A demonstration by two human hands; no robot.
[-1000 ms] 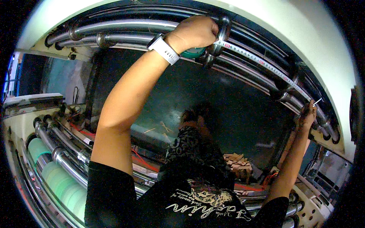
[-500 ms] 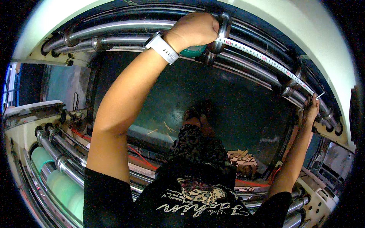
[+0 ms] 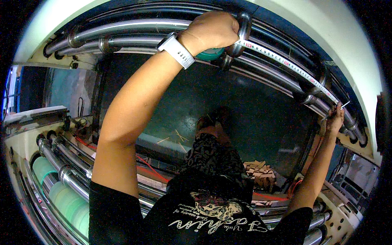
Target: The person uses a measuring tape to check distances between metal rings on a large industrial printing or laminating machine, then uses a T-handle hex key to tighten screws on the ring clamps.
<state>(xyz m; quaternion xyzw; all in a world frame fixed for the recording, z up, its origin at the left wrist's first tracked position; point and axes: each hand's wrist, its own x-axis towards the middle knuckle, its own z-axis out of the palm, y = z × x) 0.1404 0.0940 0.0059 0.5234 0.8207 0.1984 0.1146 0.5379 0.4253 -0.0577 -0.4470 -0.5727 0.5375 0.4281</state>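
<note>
One bare hand of yours, the left hand (image 3: 212, 29), is curled closed over a round green tape-measure case (image 3: 210, 54). From there a white marked blade (image 3: 286, 61) stretches rightward to your right hand (image 3: 335, 118), which pinches its end. The blade follows shiny metal bars (image 3: 139, 25), crossing a thick black ring (image 3: 245, 26) just beside your left hand. A curved cream machine frame (image 3: 347, 57) edges the bars beyond. Below, dark floor (image 3: 163, 102) opens out, with a heap of flat tan scraps (image 3: 259, 173) at its near edge, boxed or loose unclear.
</note>
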